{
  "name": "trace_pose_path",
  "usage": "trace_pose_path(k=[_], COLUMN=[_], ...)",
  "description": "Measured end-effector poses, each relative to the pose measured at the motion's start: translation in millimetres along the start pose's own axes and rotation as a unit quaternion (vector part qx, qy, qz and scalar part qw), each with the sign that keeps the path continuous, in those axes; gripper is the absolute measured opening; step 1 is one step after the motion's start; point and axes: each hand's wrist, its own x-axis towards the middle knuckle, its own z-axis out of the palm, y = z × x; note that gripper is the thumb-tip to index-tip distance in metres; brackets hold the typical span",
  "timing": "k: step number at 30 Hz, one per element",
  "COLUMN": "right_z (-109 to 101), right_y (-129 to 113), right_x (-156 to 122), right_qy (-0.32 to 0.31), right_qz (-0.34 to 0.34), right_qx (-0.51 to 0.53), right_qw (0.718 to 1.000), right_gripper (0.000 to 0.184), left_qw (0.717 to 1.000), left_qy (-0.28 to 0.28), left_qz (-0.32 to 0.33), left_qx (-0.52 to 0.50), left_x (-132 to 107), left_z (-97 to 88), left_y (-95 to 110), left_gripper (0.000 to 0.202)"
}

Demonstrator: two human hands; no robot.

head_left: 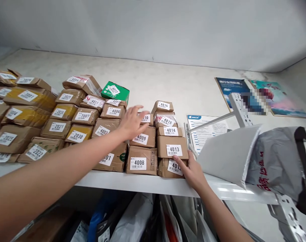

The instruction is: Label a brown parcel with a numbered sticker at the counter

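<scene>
My left hand [134,122] reaches over the shelf with its fingers spread, at the small box labelled 4010 [145,118]. It partly covers that box and the top of box 4009 [142,138]; whether it touches them I cannot tell. Below them sits box 4008 [140,163]. At the right end of the row, my right hand [194,173] lies against the stack's corner, thumb and fingers apart. One digit touches the front between box 4013 [163,144] and box 4012 [164,168], another their right side. Boxes 4014 [169,131], 4015 [165,120] and 4016 [163,106] are stacked above.
More labelled cartons fill the white shelf [142,183] leftward, with a green box [115,91] on top. A white-and-grey mailing bag [274,161] lies at the right by a metal bracket [241,111]. Bagged parcels [135,218] stand below. Posters [281,97] hang behind.
</scene>
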Motion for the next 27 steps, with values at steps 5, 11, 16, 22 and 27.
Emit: trace_pose_path(k=[5, 11, 16, 22, 27], right_z=[-1.2, -0.2, -0.6, 1.0, 17.0], right_y=[2.4, 5.3, 2.1, 7.2, -53.2], right_x=[4.7, 6.4, 5.8, 7.6, 12.2], right_qy=[-0.021, -0.019, -0.03, 0.024, 0.246], right_qz=[0.017, 0.007, 0.007, 0.01, -0.242], right_qx=[-0.026, -0.039, -0.03, -0.001, -0.023], right_qw=[0.999, 0.999, 0.999, 1.0, 0.938], right_gripper=[0.088, 0.085, 0.087, 0.094, 0.055], left_qw=[0.999, 0.991, 0.966, 0.952, 0.939], left_qy=[-0.027, 0.045, -0.011, -0.082, -0.092], left_qz=[-0.012, -0.119, -0.216, -0.247, -0.308], left_qx=[-0.018, 0.041, 0.143, 0.159, 0.12], left_x=[-33.6, -41.2, -10.2, 23.6, 19.6], left_z=[9.8, -9.1, -44.7, -72.1, -77.5], left_y=[27.0, -12.5, -61.7, -95.8, -100.7], left_gripper=[0.049, 0.052, 0.058, 0.067, 0.066])
